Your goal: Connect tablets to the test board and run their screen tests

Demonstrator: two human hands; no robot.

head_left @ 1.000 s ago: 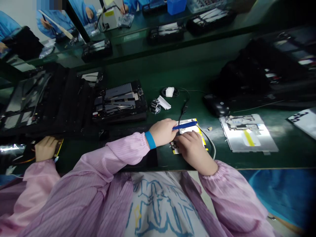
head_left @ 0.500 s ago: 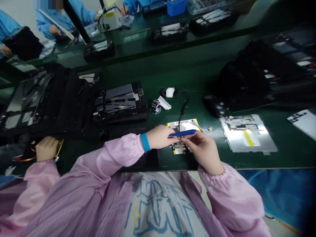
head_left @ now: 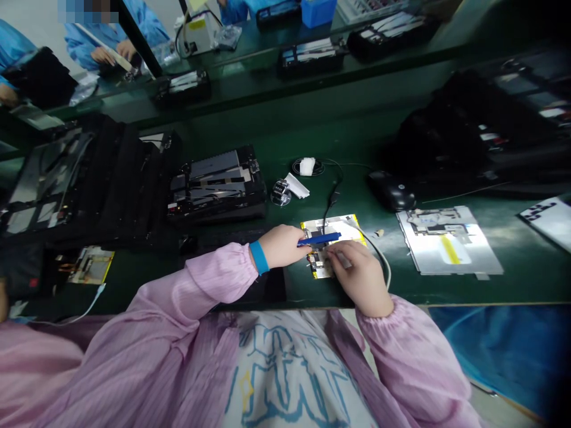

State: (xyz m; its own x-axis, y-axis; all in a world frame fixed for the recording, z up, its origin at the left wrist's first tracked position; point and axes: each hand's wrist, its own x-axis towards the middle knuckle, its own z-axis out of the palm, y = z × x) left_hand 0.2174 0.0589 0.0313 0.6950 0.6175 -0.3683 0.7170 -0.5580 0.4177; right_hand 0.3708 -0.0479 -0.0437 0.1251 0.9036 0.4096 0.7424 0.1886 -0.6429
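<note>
The left hand (head_left: 282,246) is closed around a blue pen-like tool (head_left: 325,238), which points across a yellow-edged panel (head_left: 348,227) lying on the worktop (head_left: 526,261). The right hand (head_left: 363,276) is half curled over the panel's near right part, thumb close to the fingers; whether these hold anything I cannot tell.

A dark green bench (head_left: 526,286) runs across the middle of the frame, a green shelf (head_left: 250,70) slanting above it; a dark post (head_left: 139,37) and pale wall (head_left: 42,18) stand upper left, pale floor (head_left: 493,407) shows at lower right, and the upper right is dim
</note>
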